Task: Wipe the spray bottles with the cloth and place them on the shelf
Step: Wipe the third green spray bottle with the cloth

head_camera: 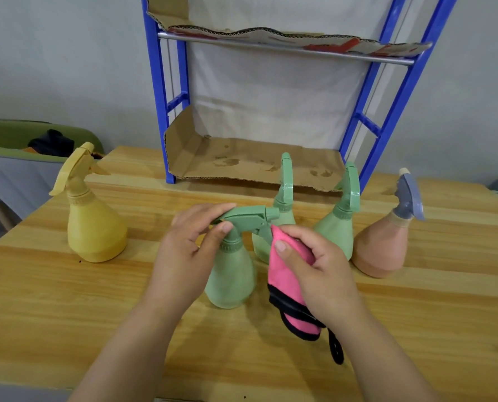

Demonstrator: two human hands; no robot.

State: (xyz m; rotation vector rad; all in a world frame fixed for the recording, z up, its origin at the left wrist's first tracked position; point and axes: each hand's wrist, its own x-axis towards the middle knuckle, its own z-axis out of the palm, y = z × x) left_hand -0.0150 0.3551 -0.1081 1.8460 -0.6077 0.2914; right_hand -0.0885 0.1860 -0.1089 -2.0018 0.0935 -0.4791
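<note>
Centre of frame: front green bottle stands upright on the wooden surface. Left hand grip is closed round its spray head, thumb under, fingers over the top. Right hand grip pinches the pink cloth, black-edged, with its top corner against the bottle's trigger.

Just behind: second green bottle and third green bottle. Yellow bottle is at centre left, peach bottle with a grey head at centre right.

The blue shelf, lined with cardboard, is at top centre and holds no bottles.
</note>
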